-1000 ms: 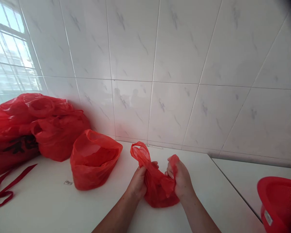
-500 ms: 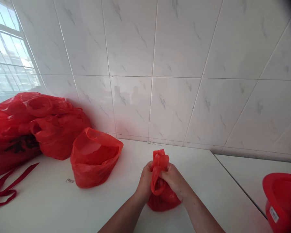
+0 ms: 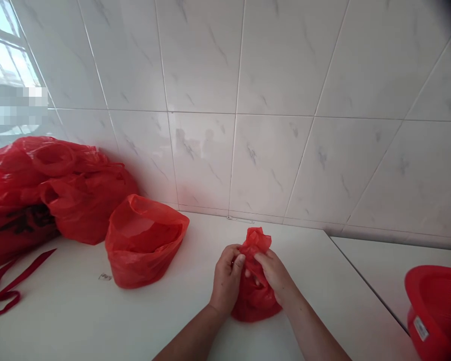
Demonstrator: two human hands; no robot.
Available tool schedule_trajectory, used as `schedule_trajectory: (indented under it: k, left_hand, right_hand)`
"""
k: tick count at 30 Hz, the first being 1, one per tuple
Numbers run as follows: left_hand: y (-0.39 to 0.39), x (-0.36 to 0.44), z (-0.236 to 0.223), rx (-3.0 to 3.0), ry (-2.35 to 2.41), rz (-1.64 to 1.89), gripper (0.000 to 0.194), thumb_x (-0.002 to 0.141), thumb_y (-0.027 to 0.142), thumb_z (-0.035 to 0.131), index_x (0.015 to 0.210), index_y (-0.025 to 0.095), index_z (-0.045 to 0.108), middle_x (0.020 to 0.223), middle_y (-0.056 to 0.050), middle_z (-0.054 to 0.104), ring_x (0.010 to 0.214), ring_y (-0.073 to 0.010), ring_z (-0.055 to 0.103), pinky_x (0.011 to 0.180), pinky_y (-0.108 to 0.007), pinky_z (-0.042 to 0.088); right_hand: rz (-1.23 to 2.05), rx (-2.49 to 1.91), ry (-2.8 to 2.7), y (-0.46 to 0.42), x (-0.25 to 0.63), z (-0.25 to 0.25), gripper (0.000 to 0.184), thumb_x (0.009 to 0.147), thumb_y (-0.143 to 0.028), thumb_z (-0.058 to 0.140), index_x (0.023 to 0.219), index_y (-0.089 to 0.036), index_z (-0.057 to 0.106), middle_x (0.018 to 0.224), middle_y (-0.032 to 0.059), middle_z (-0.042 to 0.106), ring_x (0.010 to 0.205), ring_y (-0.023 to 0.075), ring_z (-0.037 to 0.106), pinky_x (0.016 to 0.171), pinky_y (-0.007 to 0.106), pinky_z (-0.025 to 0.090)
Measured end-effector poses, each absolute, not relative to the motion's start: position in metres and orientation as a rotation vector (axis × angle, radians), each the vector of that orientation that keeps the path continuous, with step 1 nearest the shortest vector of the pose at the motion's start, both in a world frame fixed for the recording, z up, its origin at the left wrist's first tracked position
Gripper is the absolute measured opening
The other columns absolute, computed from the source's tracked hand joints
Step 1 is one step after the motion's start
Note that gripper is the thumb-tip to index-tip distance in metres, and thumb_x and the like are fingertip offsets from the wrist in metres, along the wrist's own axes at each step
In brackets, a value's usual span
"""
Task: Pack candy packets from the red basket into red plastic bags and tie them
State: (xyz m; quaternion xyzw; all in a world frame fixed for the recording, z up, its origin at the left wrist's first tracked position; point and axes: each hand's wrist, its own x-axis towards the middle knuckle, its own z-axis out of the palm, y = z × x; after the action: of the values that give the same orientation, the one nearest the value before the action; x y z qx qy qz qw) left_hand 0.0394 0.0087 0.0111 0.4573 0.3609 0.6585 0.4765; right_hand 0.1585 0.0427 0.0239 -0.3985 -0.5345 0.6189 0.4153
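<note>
A small red plastic bag (image 3: pixel 256 301) rests on the white countertop (image 3: pixel 78 321) in front of me, its handles bunched upward between my hands. My left hand (image 3: pixel 226 278) pinches the bag's gathered top from the left, fingers curled. From the right, my right hand (image 3: pixel 272 273) grips the same bunched handles, fingers closed. Both hands touch each other over the bag. What is inside the bag is hidden.
An open red plastic bag (image 3: pixel 145 240) stands to the left. Larger red bags (image 3: pixel 48 185) are heaped at the far left against the tiled wall (image 3: pixel 248 100), with red straps (image 3: pixel 7 286) trailing on the counter. A red basket (image 3: pixel 438 306) sits at the right edge.
The two bag handles, held apart a second ago, have been brought together over the bag. My hands now work close together at the bunched top.
</note>
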Motion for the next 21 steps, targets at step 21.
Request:
schedule_trajectory:
  k: [21]
  left_hand:
    - [0.019,0.026,0.0,1.011,0.932,1.447,0.036,0.078,0.048,0.06,0.067,0.019,0.04,0.058,0.005,0.049,0.052,-0.0095,0.041,0.051,-0.021,0.033]
  right_hand:
    - [1.893,-0.68,-1.326,0.034,0.169,0.039,0.031,0.062,-0.033,0.076,0.081,-0.019,0.057,0.075,-0.0014,0.06,0.066,0.0119,0.055,0.066,0.026,0.044]
